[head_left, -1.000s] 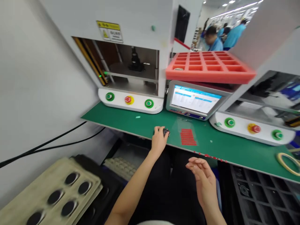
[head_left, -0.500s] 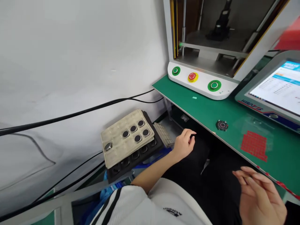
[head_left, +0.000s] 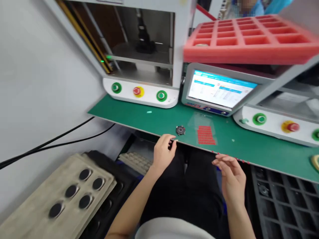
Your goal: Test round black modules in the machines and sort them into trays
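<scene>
A round black watch case [head_left: 180, 130] with small lugs lies near the green table's front edge. My left hand [head_left: 163, 151] hovers just in front of it, thumb and forefinger apart, with nothing seen between them. To the right of the watch case, a sheet of small red stickers [head_left: 206, 135] rests on clear film. Close to the table edge, my right hand [head_left: 231, 177] has its thumb and fingertips drawn together; whether something small is between them is hidden. Several red bits [head_left: 237, 159] sit along the edge beside that hand.
Beige trays [head_left: 32, 199] with several round watch pieces are stacked at lower left. A press machine [head_left: 139, 93] with buttons, a screen [head_left: 219, 91] and a red foam tray [head_left: 249, 53] stand behind. A black compartment tray [head_left: 286, 202] sits lower right. A person is partly visible at the back.
My view has swung right, bringing the red foam tray, second machine and black tray into sight. My left hand now appears nearer the watch case. My right hand stays by the table edge.
</scene>
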`<move>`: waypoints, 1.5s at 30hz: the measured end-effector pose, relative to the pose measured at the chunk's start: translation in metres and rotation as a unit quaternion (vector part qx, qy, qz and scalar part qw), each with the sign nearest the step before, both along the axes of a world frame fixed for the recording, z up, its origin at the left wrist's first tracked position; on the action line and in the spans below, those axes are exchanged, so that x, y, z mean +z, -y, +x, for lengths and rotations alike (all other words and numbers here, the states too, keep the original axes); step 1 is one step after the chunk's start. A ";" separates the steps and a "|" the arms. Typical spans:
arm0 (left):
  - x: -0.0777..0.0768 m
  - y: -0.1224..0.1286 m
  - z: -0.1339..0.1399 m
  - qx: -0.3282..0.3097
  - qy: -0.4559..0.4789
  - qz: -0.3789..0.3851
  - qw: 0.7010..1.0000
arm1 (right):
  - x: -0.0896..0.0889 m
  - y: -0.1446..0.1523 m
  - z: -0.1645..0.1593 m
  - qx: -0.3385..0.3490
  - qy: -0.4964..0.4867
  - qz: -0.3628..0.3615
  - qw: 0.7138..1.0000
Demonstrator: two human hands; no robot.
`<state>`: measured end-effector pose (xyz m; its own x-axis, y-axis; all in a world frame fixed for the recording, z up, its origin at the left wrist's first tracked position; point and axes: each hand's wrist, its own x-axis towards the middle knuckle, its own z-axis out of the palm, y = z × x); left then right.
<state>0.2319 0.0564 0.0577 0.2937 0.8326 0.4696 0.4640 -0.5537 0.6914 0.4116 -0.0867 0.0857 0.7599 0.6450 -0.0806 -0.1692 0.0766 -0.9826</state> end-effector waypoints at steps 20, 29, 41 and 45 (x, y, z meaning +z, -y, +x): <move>0.001 -0.110 0.032 -0.284 -0.338 0.171 0.881 | -0.014 -0.011 0.064 -0.053 0.118 -0.046 0.991; -0.008 -0.116 0.028 -0.272 -0.318 0.212 0.883 | -0.015 -0.043 0.097 0.055 0.358 -0.146 0.921; -0.020 -0.018 0.111 -0.284 -0.169 0.131 0.935 | -0.027 -0.132 0.120 0.264 0.531 -0.244 0.768; -0.032 -0.019 0.120 -0.282 -0.154 0.091 0.943 | -0.022 -0.137 0.120 0.276 0.550 -0.265 0.742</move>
